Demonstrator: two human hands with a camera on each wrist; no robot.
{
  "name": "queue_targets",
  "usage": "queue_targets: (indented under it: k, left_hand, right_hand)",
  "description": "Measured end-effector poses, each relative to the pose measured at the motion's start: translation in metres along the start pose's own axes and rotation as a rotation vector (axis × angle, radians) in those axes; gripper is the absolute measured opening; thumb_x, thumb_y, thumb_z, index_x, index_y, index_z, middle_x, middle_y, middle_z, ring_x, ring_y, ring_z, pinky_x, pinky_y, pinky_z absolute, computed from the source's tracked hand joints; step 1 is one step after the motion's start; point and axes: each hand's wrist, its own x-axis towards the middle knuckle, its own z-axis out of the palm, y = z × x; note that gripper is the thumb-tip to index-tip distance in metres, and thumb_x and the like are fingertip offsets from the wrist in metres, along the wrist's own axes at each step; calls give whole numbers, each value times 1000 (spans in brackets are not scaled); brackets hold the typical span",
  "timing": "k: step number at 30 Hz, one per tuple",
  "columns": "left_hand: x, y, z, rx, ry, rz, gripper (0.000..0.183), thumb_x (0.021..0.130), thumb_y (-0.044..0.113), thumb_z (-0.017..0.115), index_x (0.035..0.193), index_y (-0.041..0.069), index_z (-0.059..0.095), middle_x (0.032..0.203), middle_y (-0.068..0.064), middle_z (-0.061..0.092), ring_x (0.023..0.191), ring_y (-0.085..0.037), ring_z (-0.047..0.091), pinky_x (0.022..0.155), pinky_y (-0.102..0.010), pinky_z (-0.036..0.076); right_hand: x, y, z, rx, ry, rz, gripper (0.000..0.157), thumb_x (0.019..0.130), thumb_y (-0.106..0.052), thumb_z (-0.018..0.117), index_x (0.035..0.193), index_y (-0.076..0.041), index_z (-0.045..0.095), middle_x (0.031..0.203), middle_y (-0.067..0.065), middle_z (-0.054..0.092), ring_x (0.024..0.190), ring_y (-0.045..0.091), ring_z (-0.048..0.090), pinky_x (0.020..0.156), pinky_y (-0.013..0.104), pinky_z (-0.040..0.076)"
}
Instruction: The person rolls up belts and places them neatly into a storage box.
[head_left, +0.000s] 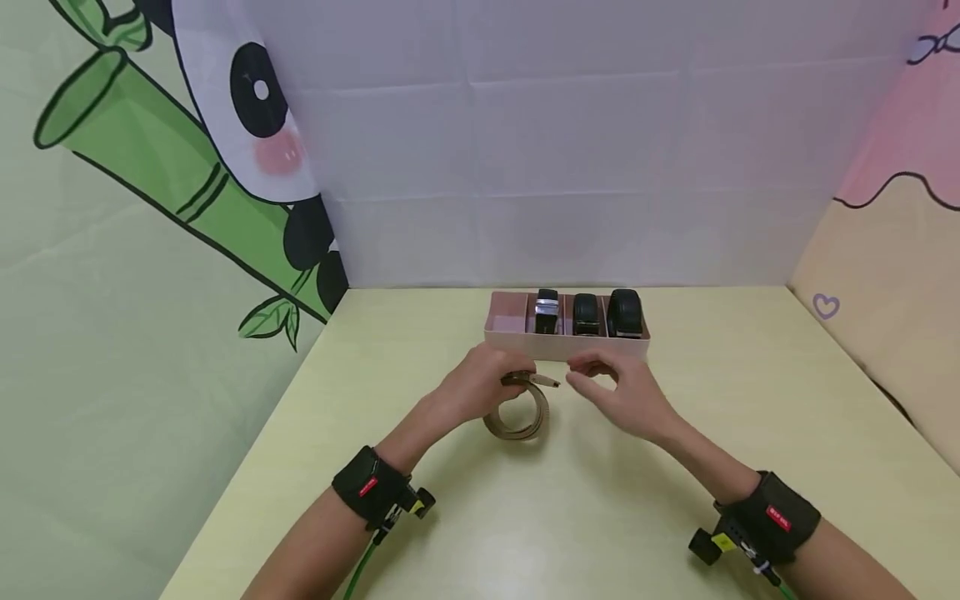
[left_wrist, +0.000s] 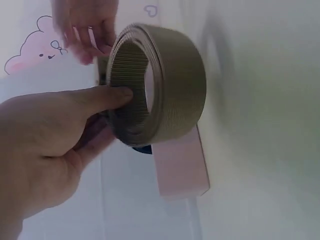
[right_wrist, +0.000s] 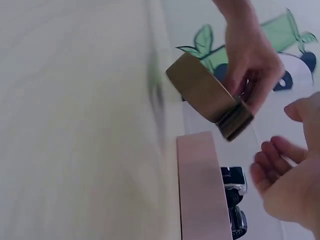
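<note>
A ribbed khaki belt, coiled into a ring, is held above the table by my left hand. The left thumb lies inside the coil in the left wrist view, pinching it near the buckle end. That metal buckle sticks out toward the right in the head view. My right hand is beside it, a small distance from the buckle, with loosely bent fingers and nothing between them. Part of the left fingers is hidden behind the belt.
Just beyond the hands stands a pink divided box. A black coiled belt with a silver buckle and two more black coils stand in its compartments. Printed cloth rises behind the pale table.
</note>
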Motion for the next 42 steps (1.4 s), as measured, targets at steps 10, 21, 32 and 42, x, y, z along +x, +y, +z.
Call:
queue_targets:
  k: [10, 21, 32, 42]
  left_hand:
    - [6, 13, -8, 283, 299, 444, 17, 90, 7, 78, 107, 8, 77, 109, 2, 75, 106, -13, 63, 94, -22, 52]
    - [5, 13, -3, 277, 456, 486, 28, 84, 5, 83, 111, 7, 81, 114, -3, 77, 108, -16, 64, 99, -26, 51]
    - [5, -4, -5, -616, 444, -329, 35, 95, 36, 73, 119, 11, 79, 108, -1, 77, 93, -15, 72, 79, -30, 60]
    - [11, -36, -31, -994, 271, -462, 47, 96, 29, 74, 132, -1, 68, 121, -16, 70, 108, -22, 68, 96, -45, 54]
  right_hand:
    - [14, 4, -14, 899, -302, 384, 28, 109, -12, 50, 118, 5, 71, 114, 10, 71, 108, 29, 66, 102, 45, 50]
    - [12, 5, -6, 1025, -312, 366, 23, 106, -1, 52, 116, -1, 73, 120, 10, 64, 106, 22, 61, 95, 31, 53]
    - [34, -3, 9, 576, 21, 324, 47, 98, -23, 72, 134, 5, 62, 113, 7, 71, 106, 19, 65, 92, 22, 53]
    - [76, -6, 28, 399, 49, 226, 50, 94, -34, 76, 135, -7, 67, 119, 8, 71, 109, 19, 65, 96, 34, 53]
